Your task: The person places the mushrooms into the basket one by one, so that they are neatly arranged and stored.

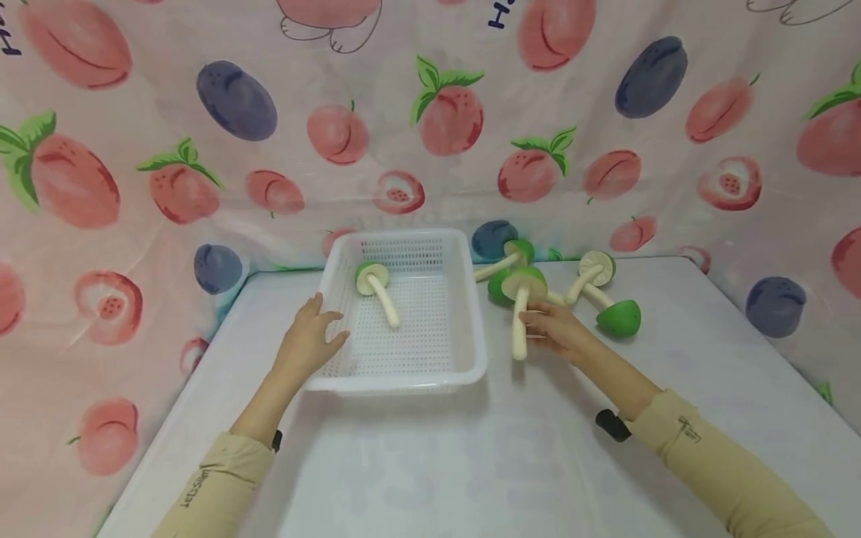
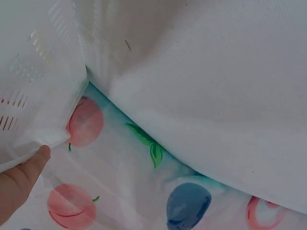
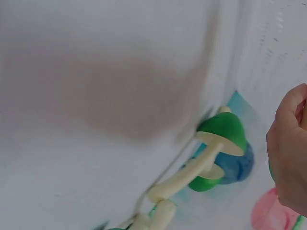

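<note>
My right hand [image 1: 554,329] pinches the pale stem of a green-capped toy mushroom [image 1: 521,325], held cap up beside the basket's right side. In the right wrist view that hand [image 3: 290,153] covers most of its mushroom. A white plastic basket [image 1: 418,383] with slotted walls stands on the table. One mushroom [image 1: 385,299] lies inside it, towards the left. At the basket's left rim is my left hand [image 1: 309,340], fingers spread. The left wrist view has one straight finger [image 2: 41,160] of it along the rim.
Right of the basket, more toy mushrooms lie in a loose group, among them one with its green cap [image 1: 619,319] towards me and one with its pale underside [image 1: 597,267] showing. A fruit-print cloth [image 1: 403,97] hangs behind the white table [image 1: 430,463].
</note>
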### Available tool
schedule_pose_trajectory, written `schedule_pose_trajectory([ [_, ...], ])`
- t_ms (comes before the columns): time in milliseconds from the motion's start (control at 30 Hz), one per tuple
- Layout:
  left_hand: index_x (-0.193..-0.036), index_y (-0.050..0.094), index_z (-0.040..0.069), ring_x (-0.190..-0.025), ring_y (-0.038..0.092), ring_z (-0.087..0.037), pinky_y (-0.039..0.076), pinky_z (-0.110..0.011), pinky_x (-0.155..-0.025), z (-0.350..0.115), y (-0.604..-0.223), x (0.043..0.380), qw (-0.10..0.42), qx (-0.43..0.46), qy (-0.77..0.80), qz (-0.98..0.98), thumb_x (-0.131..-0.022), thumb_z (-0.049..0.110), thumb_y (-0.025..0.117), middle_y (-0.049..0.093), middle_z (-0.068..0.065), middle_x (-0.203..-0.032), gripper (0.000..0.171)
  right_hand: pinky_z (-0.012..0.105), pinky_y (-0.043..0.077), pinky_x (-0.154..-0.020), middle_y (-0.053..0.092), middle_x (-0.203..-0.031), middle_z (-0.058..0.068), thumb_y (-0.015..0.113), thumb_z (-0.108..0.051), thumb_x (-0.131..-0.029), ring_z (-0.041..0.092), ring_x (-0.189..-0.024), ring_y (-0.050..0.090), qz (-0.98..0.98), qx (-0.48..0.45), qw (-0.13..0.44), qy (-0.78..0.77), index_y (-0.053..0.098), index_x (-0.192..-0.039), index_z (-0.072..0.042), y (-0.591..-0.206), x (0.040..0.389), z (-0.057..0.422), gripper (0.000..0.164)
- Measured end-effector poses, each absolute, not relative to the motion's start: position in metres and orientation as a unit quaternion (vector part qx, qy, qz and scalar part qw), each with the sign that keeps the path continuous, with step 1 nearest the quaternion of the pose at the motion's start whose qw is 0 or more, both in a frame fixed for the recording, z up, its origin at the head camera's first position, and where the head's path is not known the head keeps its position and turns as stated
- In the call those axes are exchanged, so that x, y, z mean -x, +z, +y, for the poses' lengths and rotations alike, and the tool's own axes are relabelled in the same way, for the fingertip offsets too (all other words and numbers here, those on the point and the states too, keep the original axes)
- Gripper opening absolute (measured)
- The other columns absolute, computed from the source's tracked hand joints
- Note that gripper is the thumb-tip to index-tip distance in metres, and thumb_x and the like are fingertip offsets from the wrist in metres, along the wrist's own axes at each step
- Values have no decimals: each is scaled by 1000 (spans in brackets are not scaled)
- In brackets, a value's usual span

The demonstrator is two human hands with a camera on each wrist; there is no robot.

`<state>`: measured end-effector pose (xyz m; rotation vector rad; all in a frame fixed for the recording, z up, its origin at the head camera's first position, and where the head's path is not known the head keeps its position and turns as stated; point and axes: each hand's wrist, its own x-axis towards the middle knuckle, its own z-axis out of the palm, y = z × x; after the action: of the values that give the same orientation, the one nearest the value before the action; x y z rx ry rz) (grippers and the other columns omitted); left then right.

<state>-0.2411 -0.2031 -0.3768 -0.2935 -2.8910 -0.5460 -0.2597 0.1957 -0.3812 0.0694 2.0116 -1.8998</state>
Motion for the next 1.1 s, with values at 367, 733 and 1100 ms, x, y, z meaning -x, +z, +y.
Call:
schedule_pose_trajectory([
  [367, -116, 63, -2, -135, 28, -51, 35, -65, -100, -205, -377, 240, 89, 94, -184, -974, -85, 21, 67, 31, -36, -144, 39, 20, 54, -74, 63, -88, -10, 48, -15, -97, 5, -81, 62, 687, 52, 172, -704, 41, -129, 1, -334, 252, 180, 36],
  [733, -117, 63, -3, -136, 27, -50, 34, -64, -101, -204, -374, 240, 88, 90, -189, -974, -86, 21, 67, 31, -35, -144, 39, 23, 54, -76, 64, -87, -9, 46, -9, -98, 7, -82, 61, 670, 91, 187, -713, 52, -112, -11, -322, 244, 158, 16],
  [1100, -117, 63, -2, -136, 27, -49, 35, -64, -101, -202, -376, 241, 84, 91, -188, -974, -86, 22, 67, 31, -35, -145, 39, 26, 53, -79, 65, -89, -11, 45, -8, -97, 6, -84, 63, 685, 127, 194, -690, 42, -132, 7, -319, 246, 135, 38],
])
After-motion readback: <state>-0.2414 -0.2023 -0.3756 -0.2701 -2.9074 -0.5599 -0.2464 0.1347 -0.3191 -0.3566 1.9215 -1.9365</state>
